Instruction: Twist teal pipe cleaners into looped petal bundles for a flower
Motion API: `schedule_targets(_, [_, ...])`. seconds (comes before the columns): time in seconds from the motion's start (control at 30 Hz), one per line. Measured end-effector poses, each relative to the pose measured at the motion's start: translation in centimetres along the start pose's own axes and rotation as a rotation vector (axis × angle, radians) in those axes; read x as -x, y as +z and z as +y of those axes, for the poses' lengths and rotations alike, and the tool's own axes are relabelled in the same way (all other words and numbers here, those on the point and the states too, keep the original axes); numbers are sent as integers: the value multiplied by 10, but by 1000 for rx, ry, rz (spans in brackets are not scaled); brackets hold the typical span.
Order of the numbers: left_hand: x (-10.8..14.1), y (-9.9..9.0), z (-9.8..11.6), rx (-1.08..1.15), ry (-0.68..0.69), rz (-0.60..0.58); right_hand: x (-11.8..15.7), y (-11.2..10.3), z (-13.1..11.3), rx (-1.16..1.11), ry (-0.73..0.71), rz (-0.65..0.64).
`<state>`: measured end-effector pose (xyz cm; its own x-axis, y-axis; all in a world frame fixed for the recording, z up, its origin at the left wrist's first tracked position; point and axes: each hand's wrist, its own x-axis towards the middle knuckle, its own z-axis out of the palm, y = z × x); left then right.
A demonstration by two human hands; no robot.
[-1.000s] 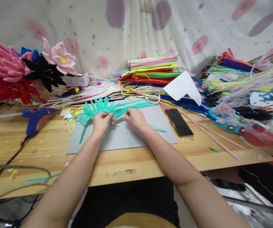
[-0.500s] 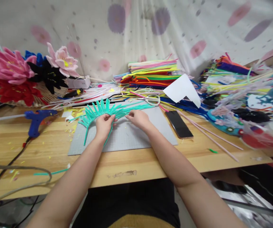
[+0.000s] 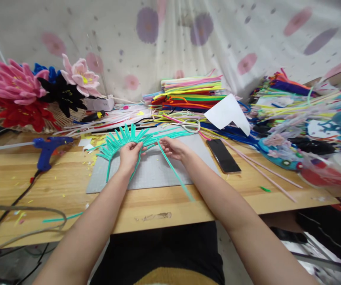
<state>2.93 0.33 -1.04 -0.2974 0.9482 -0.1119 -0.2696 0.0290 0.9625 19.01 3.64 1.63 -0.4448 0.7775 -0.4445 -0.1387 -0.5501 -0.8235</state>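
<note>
My left hand (image 3: pixel 131 155) is closed on the lower edge of a fan of turquoise pipe cleaners (image 3: pixel 119 141), joined side by side in an arc with looped tips upward. One strand hangs down below that hand. Just to the right, my right hand (image 3: pixel 172 148) has its thumb and fingers closed around a single turquoise pipe cleaner (image 3: pixel 174 171), whose free end slants down toward the table edge. More turquoise strands (image 3: pixel 173 135) stretch rightward behind the right hand. Beneath all this lies a grey cutting mat (image 3: pixel 155 176).
On the left lies a blue glue gun (image 3: pixel 47 150) with a cord, below fuzzy flowers (image 3: pixel 16 87). Scissors (image 3: pixel 191 125) and bundled pipe cleaners (image 3: pixel 192 93) are at the back. A phone (image 3: pixel 223 156) and pink stems (image 3: pixel 265 176) lie right of the mat.
My right hand has turned, its fingers now showing. The single pipe cleaner in it now swings down toward me. My left hand keeps its hold on the fan.
</note>
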Motion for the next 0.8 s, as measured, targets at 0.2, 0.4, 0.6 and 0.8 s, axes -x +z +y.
schedule_targets(0.2, [2,1,1,6,-55,-39,-3,5,7,-114,8,4])
schedule_targets(0.4, [1,-4,-3,119,-129,-189,-10,4,16,-374,19,67])
schedule_targets(0.6, [5,-6,-7,75,-58,-310,-10,-1,17,-503,0,23])
schedule_targets(0.8, [10,0,-3,165,-33,-186,-3,-2,17,-301,-71,-21])
